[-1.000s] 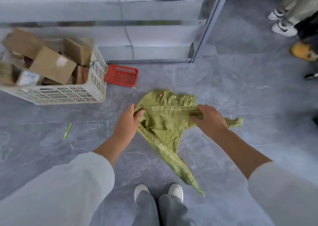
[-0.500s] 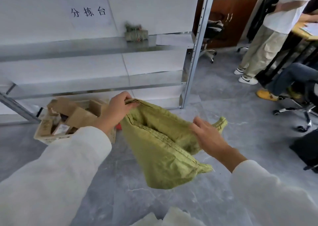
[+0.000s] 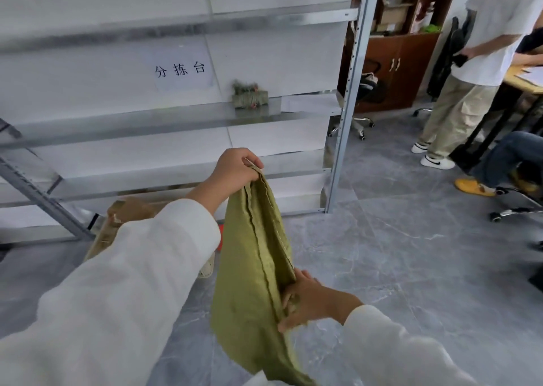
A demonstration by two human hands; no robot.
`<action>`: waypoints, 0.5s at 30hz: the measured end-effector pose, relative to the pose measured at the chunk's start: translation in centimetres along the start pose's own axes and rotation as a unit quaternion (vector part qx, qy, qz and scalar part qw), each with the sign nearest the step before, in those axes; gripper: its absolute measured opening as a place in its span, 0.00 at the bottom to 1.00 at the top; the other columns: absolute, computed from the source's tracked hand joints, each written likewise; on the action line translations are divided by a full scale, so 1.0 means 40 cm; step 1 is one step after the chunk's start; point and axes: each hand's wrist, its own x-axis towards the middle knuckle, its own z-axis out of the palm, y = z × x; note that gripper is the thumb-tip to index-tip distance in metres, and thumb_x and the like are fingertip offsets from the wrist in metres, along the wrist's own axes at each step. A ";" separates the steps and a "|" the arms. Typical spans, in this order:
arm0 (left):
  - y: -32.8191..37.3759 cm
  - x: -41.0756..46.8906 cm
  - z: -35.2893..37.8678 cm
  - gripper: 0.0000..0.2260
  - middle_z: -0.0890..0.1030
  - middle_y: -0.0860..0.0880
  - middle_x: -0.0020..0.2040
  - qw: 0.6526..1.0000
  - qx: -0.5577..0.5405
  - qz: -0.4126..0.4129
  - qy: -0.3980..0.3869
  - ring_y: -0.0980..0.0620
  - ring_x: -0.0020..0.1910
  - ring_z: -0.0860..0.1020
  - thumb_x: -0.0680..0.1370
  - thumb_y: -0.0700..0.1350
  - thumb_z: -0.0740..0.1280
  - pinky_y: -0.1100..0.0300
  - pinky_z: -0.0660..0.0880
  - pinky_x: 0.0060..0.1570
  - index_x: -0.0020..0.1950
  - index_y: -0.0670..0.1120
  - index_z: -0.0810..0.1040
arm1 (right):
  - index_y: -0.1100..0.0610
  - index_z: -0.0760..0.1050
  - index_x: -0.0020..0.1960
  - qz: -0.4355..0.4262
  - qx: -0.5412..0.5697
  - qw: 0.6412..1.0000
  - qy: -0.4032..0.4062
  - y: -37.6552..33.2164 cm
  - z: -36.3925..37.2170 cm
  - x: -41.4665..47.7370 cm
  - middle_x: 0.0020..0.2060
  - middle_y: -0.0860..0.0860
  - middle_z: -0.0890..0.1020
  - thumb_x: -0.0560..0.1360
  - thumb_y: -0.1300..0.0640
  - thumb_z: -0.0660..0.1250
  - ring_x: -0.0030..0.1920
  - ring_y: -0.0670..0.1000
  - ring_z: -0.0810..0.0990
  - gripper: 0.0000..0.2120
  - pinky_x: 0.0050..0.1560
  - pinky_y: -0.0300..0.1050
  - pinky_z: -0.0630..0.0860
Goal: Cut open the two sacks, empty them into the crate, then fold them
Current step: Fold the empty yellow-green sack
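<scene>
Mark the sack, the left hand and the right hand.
sack (image 3: 241,282): head view, broad panel left of the seam.
left hand (image 3: 235,171): head view, back of the hand, which pinches the top corner.
right hand (image 3: 311,303): head view, back of the hand.

I log the green woven sack (image 3: 246,282): empty, limp, hanging lengthwise. Top corner is pinched in left hand (image 3: 235,169), lower edge gripped by right hand (image 3: 311,302).

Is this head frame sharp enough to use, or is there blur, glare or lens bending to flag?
Head view: even, soft light, no harsh glare; the shelf upright leans from wide-angle distortion; the wall sign reads clearly; the green sack, the left hand and the right hand are slightly soft; the left sleeve nearest the camera is blurred.
</scene>
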 end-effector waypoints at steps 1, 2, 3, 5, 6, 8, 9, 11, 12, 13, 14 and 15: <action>-0.009 0.001 -0.017 0.13 0.79 0.50 0.37 1.000 0.010 -0.001 0.003 0.54 0.37 0.76 0.68 0.31 0.67 0.65 0.70 0.32 0.44 0.47 0.83 | 0.45 0.81 0.52 -0.011 0.002 1.000 0.017 -0.007 0.006 0.008 0.61 0.47 0.65 0.63 0.36 0.75 0.62 0.52 0.60 0.22 0.72 0.57 0.60; -0.021 0.002 -0.035 0.13 0.79 0.50 0.37 1.000 0.015 -0.007 0.013 0.54 0.37 0.76 0.68 0.30 0.67 0.65 0.70 0.33 0.43 0.47 0.83 | 0.45 0.82 0.50 -0.012 0.007 0.999 0.035 -0.012 0.008 0.017 0.57 0.47 0.66 0.64 0.38 0.75 0.58 0.50 0.60 0.18 0.71 0.55 0.61; -0.033 0.003 -0.051 0.13 0.79 0.50 0.37 0.999 0.009 -0.019 0.029 0.53 0.39 0.77 0.69 0.30 0.67 0.65 0.72 0.35 0.41 0.47 0.82 | 0.44 0.81 0.49 -0.006 0.021 0.998 0.052 -0.019 0.009 0.025 0.57 0.46 0.67 0.64 0.36 0.74 0.57 0.50 0.60 0.18 0.72 0.55 0.60; -0.053 0.004 -0.076 0.13 0.80 0.51 0.37 0.994 -0.025 -0.054 0.088 0.52 0.42 0.78 0.69 0.30 0.65 0.62 0.75 0.41 0.38 0.48 0.82 | 0.38 0.78 0.54 0.009 0.044 0.997 0.066 -0.041 0.014 0.043 0.59 0.46 0.64 0.58 0.29 0.72 0.62 0.53 0.59 0.27 0.73 0.56 0.56; -0.059 0.005 -0.083 0.12 0.80 0.51 0.38 0.989 -0.041 -0.072 0.125 0.51 0.43 0.78 0.69 0.31 0.64 0.61 0.76 0.43 0.37 0.47 0.82 | 0.36 0.75 0.58 0.011 0.034 0.997 0.070 -0.059 0.022 0.056 0.59 0.46 0.62 0.55 0.25 0.70 0.64 0.54 0.57 0.33 0.73 0.57 0.55; -0.059 0.011 -0.093 0.10 0.82 0.46 0.39 0.975 -0.057 -0.097 0.192 0.50 0.43 0.78 0.70 0.32 0.62 0.59 0.77 0.43 0.39 0.40 0.84 | 0.35 0.70 0.62 0.005 0.015 0.997 0.081 -0.115 0.041 0.083 0.59 0.45 0.58 0.52 0.21 0.67 0.66 0.55 0.54 0.41 0.73 0.59 0.53; -0.052 0.015 -0.097 0.10 0.82 0.43 0.40 0.969 -0.061 -0.105 0.213 0.49 0.41 0.77 0.70 0.32 0.62 0.59 0.75 0.39 0.40 0.37 0.83 | 0.35 0.70 0.62 0.005 0.019 0.996 0.086 -0.147 0.050 0.098 0.60 0.45 0.58 0.50 0.20 0.67 0.68 0.55 0.52 0.43 0.73 0.60 0.51; -0.033 0.021 -0.114 0.08 0.78 0.41 0.36 0.963 -0.063 -0.114 0.236 0.49 0.35 0.73 0.71 0.32 0.60 0.63 0.70 0.30 0.37 0.36 0.78 | 0.38 0.70 0.63 0.006 0.023 0.995 0.093 -0.219 0.061 0.132 0.65 0.45 0.57 0.49 0.19 0.66 0.70 0.53 0.48 0.46 0.74 0.61 0.47; -0.023 0.024 -0.124 0.08 0.74 0.43 0.33 0.961 -0.063 -0.113 0.243 0.49 0.32 0.70 0.71 0.32 0.59 0.63 0.66 0.28 0.34 0.39 0.75 | 0.39 0.71 0.63 0.006 0.019 0.995 0.102 -0.254 0.063 0.147 0.65 0.45 0.57 0.49 0.19 0.65 0.69 0.53 0.49 0.46 0.73 0.60 0.47; -0.014 0.027 -0.134 0.09 0.69 0.45 0.30 0.961 -0.068 -0.107 0.246 0.50 0.31 0.67 0.71 0.32 0.58 0.61 0.64 0.29 0.32 0.41 0.70 | 0.41 0.73 0.61 0.008 0.018 0.993 0.117 -0.285 0.063 0.161 0.62 0.45 0.59 0.50 0.19 0.65 0.67 0.52 0.51 0.45 0.71 0.59 0.49; -0.006 0.028 -0.144 0.10 0.68 0.46 0.29 0.961 -0.075 -0.097 0.246 0.50 0.31 0.66 0.71 0.32 0.58 0.59 0.64 0.30 0.31 0.43 0.68 | 0.42 0.75 0.57 0.014 0.026 0.990 0.137 -0.313 0.062 0.175 0.58 0.45 0.61 0.51 0.21 0.65 0.65 0.52 0.54 0.40 0.69 0.56 0.51; 0.001 0.025 -0.153 0.10 0.69 0.46 0.30 0.962 -0.081 -0.086 0.247 0.50 0.31 0.66 0.71 0.32 0.58 0.58 0.66 0.32 0.31 0.43 0.69 | 0.42 0.78 0.51 0.021 0.044 0.987 0.155 -0.336 0.058 0.189 0.54 0.45 0.63 0.53 0.23 0.66 0.63 0.53 0.57 0.34 0.67 0.54 0.53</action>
